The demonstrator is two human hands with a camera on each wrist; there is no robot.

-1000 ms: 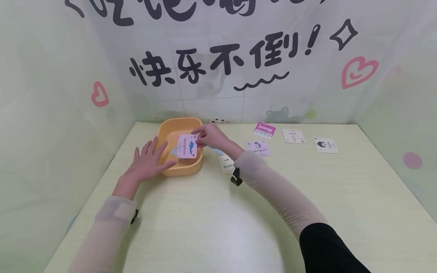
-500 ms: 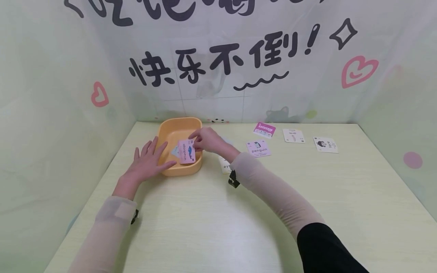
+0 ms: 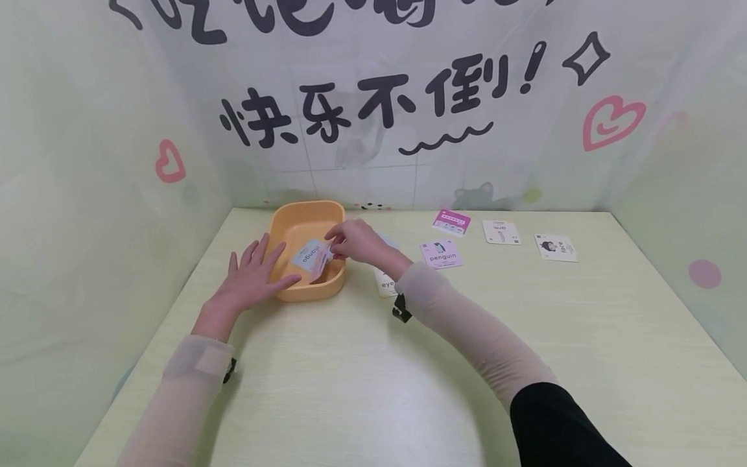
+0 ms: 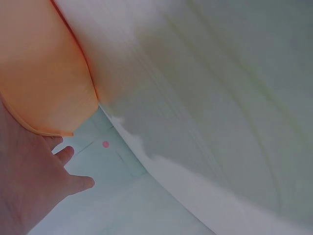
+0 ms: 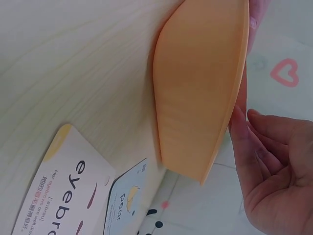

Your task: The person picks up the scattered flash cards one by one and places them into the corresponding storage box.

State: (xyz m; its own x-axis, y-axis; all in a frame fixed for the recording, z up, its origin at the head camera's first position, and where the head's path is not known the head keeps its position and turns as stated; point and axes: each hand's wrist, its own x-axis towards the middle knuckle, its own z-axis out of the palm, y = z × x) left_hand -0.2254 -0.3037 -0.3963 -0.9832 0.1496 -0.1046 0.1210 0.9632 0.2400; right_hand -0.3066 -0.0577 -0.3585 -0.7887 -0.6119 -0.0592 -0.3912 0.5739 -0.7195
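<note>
An orange plastic tray stands at the back left of the table. My left hand rests against its left side with fingers spread; in the left wrist view this hand lies along the rim. Over the opposite rim, my right hand reaches in and pinches the pink dolphin card, which is tilted steeply inside. A blue mango card shows beside it in the tray. From the right wrist, the right hand's thumb and fingertips are right at the rim, the card hidden behind the tray wall.
Partly under my right forearm lie an eyebrow card and a pear card. Farther right are a penguin card, a magenta card, an arm card and a face card. A printed curtain hangs behind the table.
My right hand has lowered the dolphin card into the tray, and the card has tipped from facing up to nearly edge-on, uncovering the mango card. The left hand has stayed put.
</note>
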